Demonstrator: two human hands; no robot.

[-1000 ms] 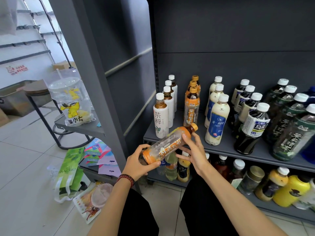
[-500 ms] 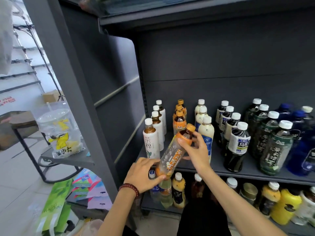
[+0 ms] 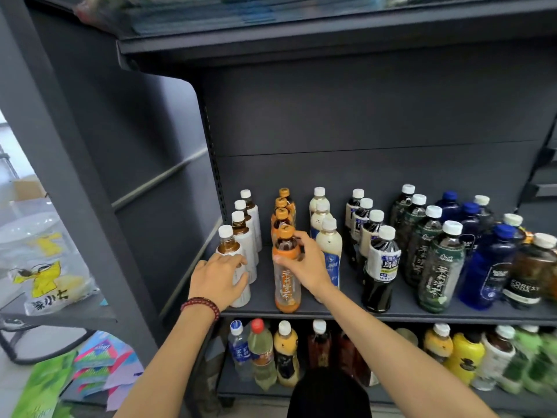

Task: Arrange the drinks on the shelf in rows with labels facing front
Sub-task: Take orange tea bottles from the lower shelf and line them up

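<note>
Head view: the right hand (image 3: 304, 267) curls round the shoulder of an orange-capped clear plastic bottle with an orange label (image 3: 286, 286), which stands upright at the front of its row on the dark grey metal shelf (image 3: 331, 315). Just to its left, the left hand (image 3: 218, 277) wraps the white-sleeved, white-capped bottle of brown tea (image 3: 227, 244) heading the neighbouring row, fingers bent about its body

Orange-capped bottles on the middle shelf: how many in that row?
4. The front bottle stands at the shelf edge, gripped by the right hand; the second bottle, third bottle and rearmost bottle line up behind it. Another could hide behind them.
</note>
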